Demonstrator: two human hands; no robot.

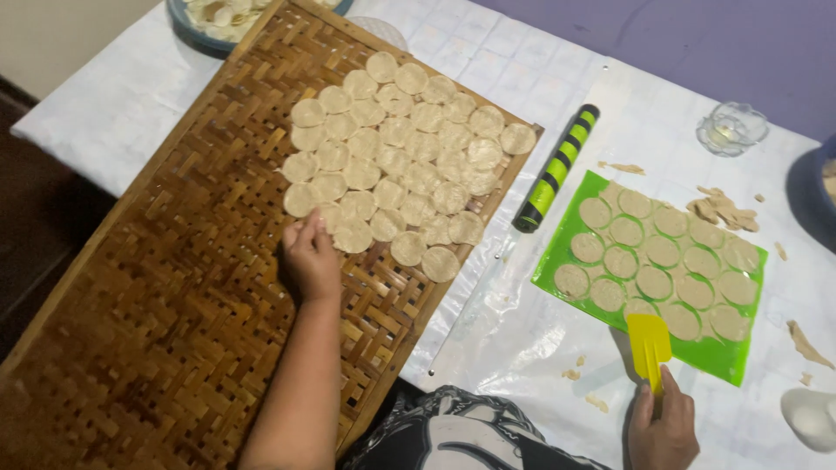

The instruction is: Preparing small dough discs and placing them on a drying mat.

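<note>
The left hand (311, 257) reaches out over the woven tray (157, 296), its fingers drawn together at their tips and touching the edge of a dough round (352, 236) at the near end of the batch; whether it actually pinches the round cannot be told. That round lies among many dough rounds (405, 144) spread in overlapping rows across the far half of the tray, while the near half shows bare weave.

The right hand (664, 428) sits low at the near edge of the table (488, 78), curled around the handle of a yellow scraper (649, 341). The scraper's blade rests on the near edge of a green mat (736, 361), just beside the nearest cut circles (653, 261) of rolled dough that cover the mat in rows.

Between tray and mat lies a rolling pin (557, 167), black with green bands, angled away. Dough scraps (724, 209) sit just beyond the mat, with more crumbs near its front edge. A small glass dish (731, 128) stands farther off, and a bowl (196, 30) holding pale pieces sits past the tray's far corner. A white cloth covers the table.
</note>
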